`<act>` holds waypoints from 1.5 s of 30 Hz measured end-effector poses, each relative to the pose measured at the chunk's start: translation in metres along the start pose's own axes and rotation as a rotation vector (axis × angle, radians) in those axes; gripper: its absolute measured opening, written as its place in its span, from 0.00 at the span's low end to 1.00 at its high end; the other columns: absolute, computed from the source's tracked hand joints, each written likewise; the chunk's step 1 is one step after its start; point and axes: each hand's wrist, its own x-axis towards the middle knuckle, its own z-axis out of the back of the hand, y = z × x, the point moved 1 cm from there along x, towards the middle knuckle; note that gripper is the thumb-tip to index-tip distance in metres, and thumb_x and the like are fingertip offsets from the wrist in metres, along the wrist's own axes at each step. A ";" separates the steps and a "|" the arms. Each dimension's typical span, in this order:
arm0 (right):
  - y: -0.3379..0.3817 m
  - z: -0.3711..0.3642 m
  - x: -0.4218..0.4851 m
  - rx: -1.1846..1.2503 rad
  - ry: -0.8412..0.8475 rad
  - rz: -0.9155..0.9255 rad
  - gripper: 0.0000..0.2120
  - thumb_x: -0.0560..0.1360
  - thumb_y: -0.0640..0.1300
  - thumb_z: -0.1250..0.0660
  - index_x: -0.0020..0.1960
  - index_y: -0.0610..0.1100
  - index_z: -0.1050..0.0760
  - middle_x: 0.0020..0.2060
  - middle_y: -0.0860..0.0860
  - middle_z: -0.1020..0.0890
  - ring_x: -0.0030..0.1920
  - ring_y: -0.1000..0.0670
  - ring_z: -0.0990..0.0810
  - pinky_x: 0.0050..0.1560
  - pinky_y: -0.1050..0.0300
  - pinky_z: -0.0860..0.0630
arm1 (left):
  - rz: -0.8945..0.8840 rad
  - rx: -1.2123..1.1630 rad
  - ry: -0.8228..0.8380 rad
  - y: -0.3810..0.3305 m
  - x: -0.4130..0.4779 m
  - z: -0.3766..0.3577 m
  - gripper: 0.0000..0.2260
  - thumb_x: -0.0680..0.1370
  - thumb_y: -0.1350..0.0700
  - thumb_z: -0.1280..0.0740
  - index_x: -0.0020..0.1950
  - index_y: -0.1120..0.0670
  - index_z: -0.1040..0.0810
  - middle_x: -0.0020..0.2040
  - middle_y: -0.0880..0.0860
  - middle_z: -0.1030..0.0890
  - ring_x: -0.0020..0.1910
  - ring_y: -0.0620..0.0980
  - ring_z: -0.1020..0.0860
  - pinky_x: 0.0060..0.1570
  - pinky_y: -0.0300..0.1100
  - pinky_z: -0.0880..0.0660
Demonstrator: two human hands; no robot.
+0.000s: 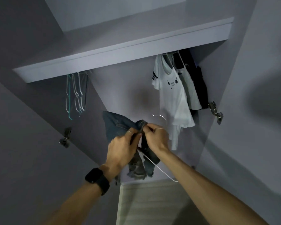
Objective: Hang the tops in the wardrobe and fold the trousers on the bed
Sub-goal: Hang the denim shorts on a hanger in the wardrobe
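Note:
I stand before the open wardrobe (pixel 123 51) and look up into it. A dark denim top (pixel 115 124) with a frayed hem sits half on a white wire hanger (pixel 160 117). My left hand (pixel 122 148) grips the denim near its collar. My right hand (pixel 154 135) pinches the collar edge at the hanger's neck. The hanger's hook sticks up above my right hand, and one of its arms slants down to the lower right.
Several empty wire hangers (pixel 76 93) hang at the rail's left. At its right hang a white printed T-shirt (pixel 172 93), a grey top (pixel 189 90) and a black garment (pixel 199 82). Both doors stand open, with metal hinges (pixel 215 112) on either side.

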 end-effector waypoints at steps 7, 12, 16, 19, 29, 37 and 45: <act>0.032 -0.009 0.004 0.054 0.044 0.252 0.10 0.70 0.47 0.35 0.32 0.49 0.21 0.29 0.53 0.19 0.32 0.56 0.23 0.35 0.63 0.28 | -0.376 0.385 -0.165 0.015 0.037 0.054 0.16 0.80 0.40 0.34 0.56 0.50 0.18 0.51 0.50 0.21 0.49 0.55 0.23 0.47 0.48 0.29; 0.079 0.009 0.026 -0.028 0.032 0.399 0.11 0.70 0.47 0.36 0.35 0.43 0.19 0.30 0.50 0.19 0.33 0.50 0.21 0.38 0.50 0.24 | -0.395 0.385 0.091 -0.002 0.083 0.081 0.19 0.83 0.41 0.40 0.65 0.52 0.22 0.53 0.53 0.19 0.51 0.59 0.19 0.43 0.49 0.27; 0.096 0.038 0.035 -0.271 -0.230 0.683 0.07 0.75 0.45 0.31 0.50 0.43 0.19 0.44 0.51 0.17 0.46 0.52 0.21 0.52 0.56 0.24 | -0.343 0.415 0.050 0.001 0.108 0.100 0.18 0.83 0.40 0.46 0.66 0.47 0.26 0.54 0.51 0.21 0.48 0.60 0.19 0.39 0.50 0.25; 0.072 0.063 0.022 -0.205 -0.467 0.897 0.05 0.77 0.43 0.31 0.48 0.41 0.24 0.43 0.53 0.23 0.45 0.55 0.26 0.50 0.68 0.31 | -0.226 0.202 -0.091 0.009 0.113 0.105 0.15 0.84 0.44 0.41 0.66 0.49 0.25 0.56 0.53 0.20 0.51 0.63 0.20 0.47 0.57 0.21; 0.023 0.018 0.023 -0.411 -0.163 0.499 0.07 0.79 0.48 0.33 0.57 0.50 0.26 0.51 0.53 0.19 0.44 0.45 0.18 0.41 0.47 0.21 | -0.192 -0.088 -0.355 0.001 0.116 0.114 0.09 0.82 0.52 0.33 0.59 0.54 0.20 0.49 0.53 0.20 0.47 0.55 0.20 0.49 0.47 0.24; 0.077 -0.028 0.052 -0.587 -0.130 0.500 0.13 0.77 0.59 0.32 0.53 0.52 0.30 0.51 0.53 0.21 0.47 0.41 0.18 0.40 0.53 0.30 | -0.037 -0.306 -0.431 0.013 0.102 0.123 0.08 0.82 0.51 0.33 0.57 0.53 0.18 0.49 0.49 0.17 0.50 0.46 0.20 0.54 0.38 0.26; 0.084 -0.057 0.066 -0.785 0.023 0.510 0.22 0.72 0.54 0.29 0.60 0.49 0.33 0.59 0.46 0.22 0.52 0.35 0.19 0.46 0.48 0.29 | 0.023 -0.333 -0.436 0.035 0.087 0.140 0.07 0.81 0.50 0.32 0.56 0.50 0.18 0.47 0.43 0.17 0.48 0.36 0.21 0.48 0.27 0.29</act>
